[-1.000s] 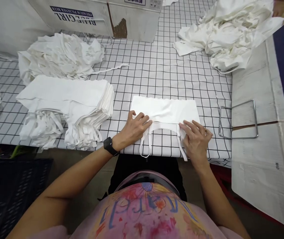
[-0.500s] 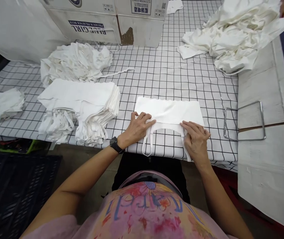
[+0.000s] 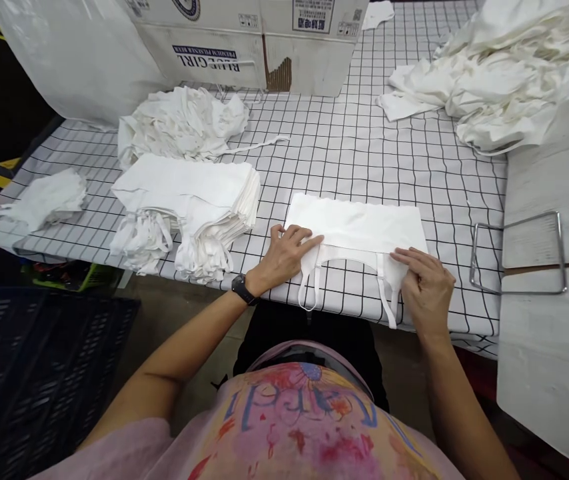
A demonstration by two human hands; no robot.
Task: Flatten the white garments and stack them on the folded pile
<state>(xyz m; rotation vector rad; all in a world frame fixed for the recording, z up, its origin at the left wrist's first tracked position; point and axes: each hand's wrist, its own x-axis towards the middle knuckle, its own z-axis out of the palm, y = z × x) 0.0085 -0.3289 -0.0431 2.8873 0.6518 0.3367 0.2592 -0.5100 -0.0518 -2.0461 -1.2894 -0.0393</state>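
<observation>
Far to the left of my left hand, some loose white cloth is lying near the table's edge. Closer to that hand, a stack of white tops is sitting, with its straps bunching up on my side. Behind the stack, a messy white heap is resting.

My left hand is spreading its fingers, a bit bent, and they are resting on the left part of one white top. This top is lying flat between my two hands on the checked cloth, with its wavy edge away from me and its thin straps toward me. I think I am making it flat and neat. The next move seems to be calling for soft, even pressing at both ends, with the straps lying free.

My right hand is resting on the right end, its fingers close together and nearly straight. Its thumb is hiding, so I cannot tell if it is pinching.

Just past my right hand, a wire frame is leaning on the cardboard. Farther out beyond that hand, a big white pile is lying in folds.
</observation>
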